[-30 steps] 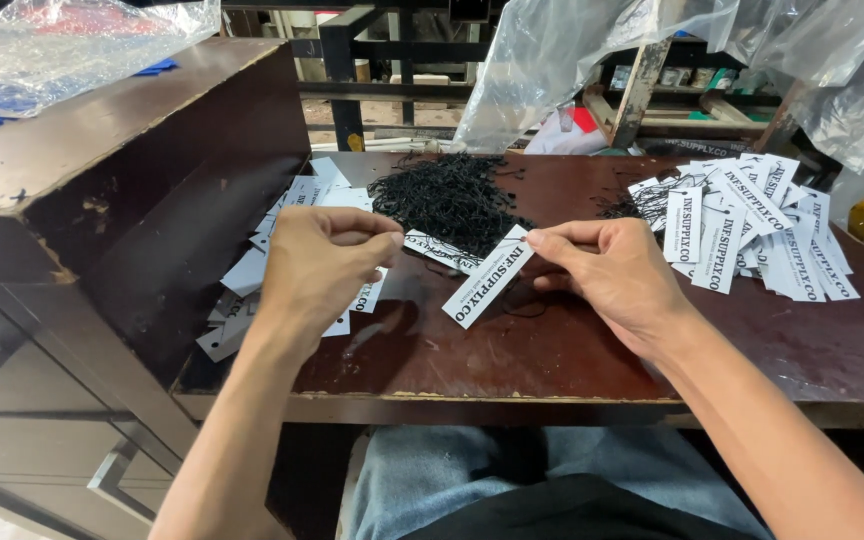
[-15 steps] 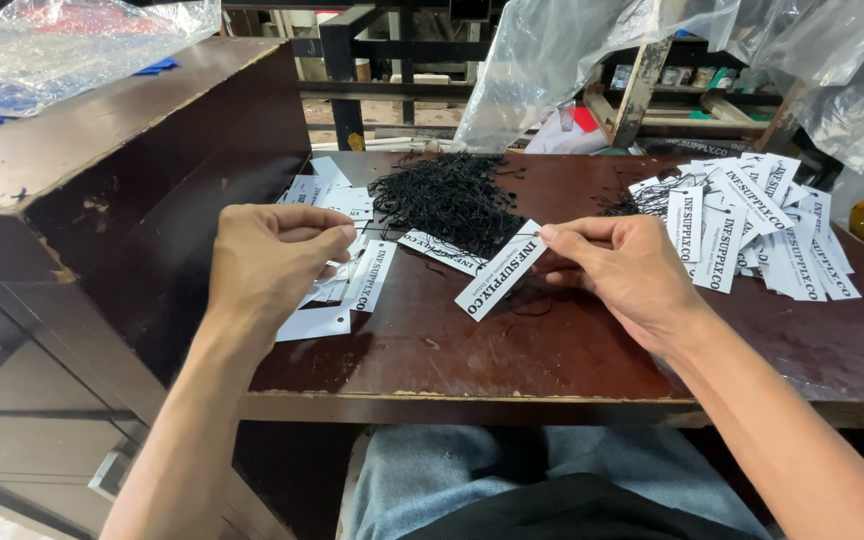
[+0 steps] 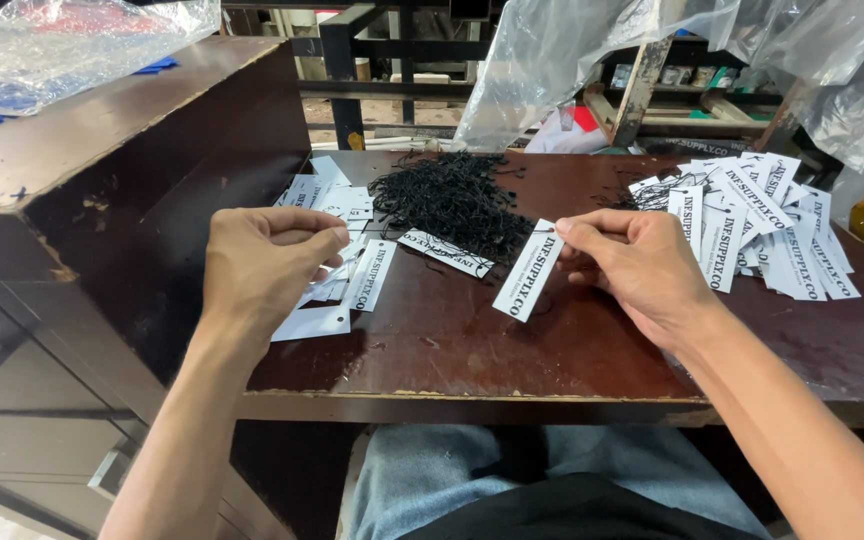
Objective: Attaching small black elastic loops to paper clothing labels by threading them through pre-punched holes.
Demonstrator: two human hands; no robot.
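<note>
1. The right hand (image 3: pixel 637 265) held a white paper tag (image 3: pixel 529 270) by its upper end, pinched between the thumb and forefinger. The rest of the tag hung down and to the left of the fingertips (image 3: pixel 564 227), tilted, just above the dark brown table (image 3: pixel 552 350).

2. The other fingers of the right hand were curled in under the palm. Whether they also gripped a thread could not be told.

3. The left hand (image 3: pixel 267 260) was raised just above the table, its fingers bunched and its thumb pressed against the forefinger — a tight pinch. What it gripped was too small to make out.

4. Below and just to the right of the left hand lay a loose pile of white tags (image 3: pixel 337 260), fanned across the left part of the table. One tag (image 3: pixel 312 323) lay nearest the table's front edge, beneath the left wrist.

5. Between the two hands, further back, sat a heap of black strings (image 3: pixel 452 200). Another tag (image 3: pixel 447 253) lay flat, partly tucked under its front edge.

6. To the right of the right hand, a larger stack of tags (image 3: pixel 762 225) was spread out — near the knuckles but apart from them.

7. A dark wooden cabinet (image 3: pixel 102 170) stood against the table's left side, with clear plastic wrap (image 3: pixel 62 40) on top.
</note>
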